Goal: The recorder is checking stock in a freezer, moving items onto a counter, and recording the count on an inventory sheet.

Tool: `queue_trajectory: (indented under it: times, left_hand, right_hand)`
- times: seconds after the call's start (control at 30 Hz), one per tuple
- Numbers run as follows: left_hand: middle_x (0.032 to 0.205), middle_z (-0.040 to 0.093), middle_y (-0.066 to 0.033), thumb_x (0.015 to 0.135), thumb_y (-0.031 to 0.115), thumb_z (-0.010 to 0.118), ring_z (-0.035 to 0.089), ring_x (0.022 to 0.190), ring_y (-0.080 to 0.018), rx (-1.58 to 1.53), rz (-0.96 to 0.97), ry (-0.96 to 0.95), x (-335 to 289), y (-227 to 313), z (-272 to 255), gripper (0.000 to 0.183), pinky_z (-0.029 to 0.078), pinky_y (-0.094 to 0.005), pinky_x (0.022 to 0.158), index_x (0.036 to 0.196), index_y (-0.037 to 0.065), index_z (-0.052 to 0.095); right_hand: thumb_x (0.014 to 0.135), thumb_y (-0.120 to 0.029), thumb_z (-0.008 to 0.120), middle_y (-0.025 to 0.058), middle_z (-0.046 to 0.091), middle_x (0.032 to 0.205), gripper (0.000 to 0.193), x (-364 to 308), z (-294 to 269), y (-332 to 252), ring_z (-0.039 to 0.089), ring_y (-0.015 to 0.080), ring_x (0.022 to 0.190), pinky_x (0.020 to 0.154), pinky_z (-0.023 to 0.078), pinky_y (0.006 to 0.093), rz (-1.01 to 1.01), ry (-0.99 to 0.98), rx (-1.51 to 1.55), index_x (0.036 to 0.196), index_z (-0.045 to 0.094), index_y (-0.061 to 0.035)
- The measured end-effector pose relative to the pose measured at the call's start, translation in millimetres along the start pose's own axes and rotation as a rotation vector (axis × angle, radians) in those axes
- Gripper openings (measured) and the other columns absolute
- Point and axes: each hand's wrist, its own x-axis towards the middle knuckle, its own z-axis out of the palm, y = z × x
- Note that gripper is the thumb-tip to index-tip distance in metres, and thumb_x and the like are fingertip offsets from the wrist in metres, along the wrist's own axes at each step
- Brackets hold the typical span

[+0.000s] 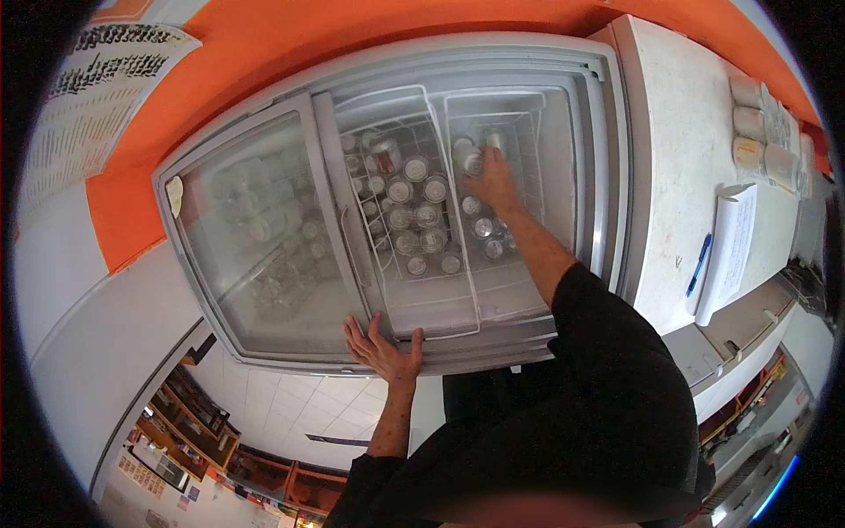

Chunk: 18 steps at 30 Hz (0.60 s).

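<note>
My right hand point(495, 187) reaches down into the right side of a chest cooler, its fingers around a silver-topped can point(473, 162). Another pale can point(495, 141) stands right by the fingertips. Below that hand, several more cans point(483, 228) stand upright in the same section. My left hand point(384, 352) rests with fingers spread on the cooler's front rim, by the lower corner of the sliding glass lid point(255, 238). A white wire basket point(462, 290) in the middle section surrounds several upright cans point(400, 191).
Under the closed left lid, blurred cans and bottles show through the glass. At the right stands a white counter point(662, 150) with a notepad point(729, 251), a blue pen point(699, 265) and several stacked containers point(750, 121). An orange wall band point(264, 44) runs behind the cooler.
</note>
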Motion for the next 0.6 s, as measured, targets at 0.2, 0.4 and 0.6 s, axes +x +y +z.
queue_trajectory:
  times: [0.2, 0.4, 0.6]
  left_hand:
    - [0.151, 0.021, -0.0199, 0.08, 0.063, 0.059, 0.016, 0.14, -0.0403, -0.024, 0.006, 0.012, 0.5, 2.0, 0.0, 0.076, 0.011, -0.0639, 0.106, 0.134, 0.013, 0.043]
    - [0.15, 0.022, -0.0217, 0.076, 0.063, 0.064, 0.015, 0.141, -0.0418, -0.02, 0.0, 0.007, -0.3, 0.1, 2.9, 0.079, 0.01, -0.0631, 0.108, 0.133, 0.013, 0.043]
    - [0.15, 0.021, -0.0215, 0.076, 0.061, 0.065, 0.013, 0.141, -0.0415, -0.035, -0.017, -0.008, 0.6, 2.0, 0.9, 0.078, 0.009, -0.063, 0.108, 0.134, 0.014, 0.042]
  right_hand:
    - [0.065, -0.015, 0.083, 0.0232, 0.048, 0.128, 0.086, 28.0, 46.6, 18.9, 0.054, 0.0406, 0.108, 0.088, 0.049, 0.044, -0.119, 0.219, 0.259, 0.135, 0.037, 0.0008]
    - [0.066, -0.014, 0.084, 0.0228, 0.048, 0.131, 0.086, 44.9, 81.5, 56.9, 0.051, 0.0384, 0.116, 0.094, 0.046, 0.0437, 0.032, 0.123, 0.183, 0.136, 0.037, -0.0008]
    - [0.064, -0.016, 0.084, 0.0223, 0.057, 0.119, 0.072, 65.8, 69.4, 46.5, 0.053, 0.0389, 0.115, 0.098, 0.044, 0.0447, 0.155, -0.048, 0.257, 0.124, 0.048, 0.0013]
